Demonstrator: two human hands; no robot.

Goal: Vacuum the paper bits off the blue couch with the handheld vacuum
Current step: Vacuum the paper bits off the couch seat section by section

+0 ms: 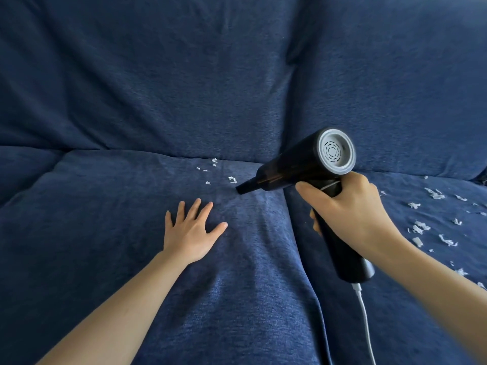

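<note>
Gripping the black handheld vacuum (305, 164) by its handle, the right hand (347, 209) is wrapping its fingers around the grip just under the barrel, with the thumb lying along the top of the handle. The left hand (191, 230) is lying flat on the couch (131, 88) seat, palm down, fingers straight and spread apart, holding nothing. The two hands are sitting well apart, the left one on the left seat cushion and the right one above the seam between the two cushions.

The vacuum is pointing left and down, its narrow nozzle tip touching or nearly touching the fabric near the back of the left cushion. Its grey vented rear cap is facing the camera. A white cord (365, 322) is running from the bottom of the handle down toward the lower edge of the view.

A small cluster of white paper bits (232, 179) is lying just beside the nozzle tip, with a few more scattered a little farther left, near the crease under the back cushion. A larger scatter of paper scraps (421, 227) is lying on the right seat cushion, beyond the right wrist.
</note>
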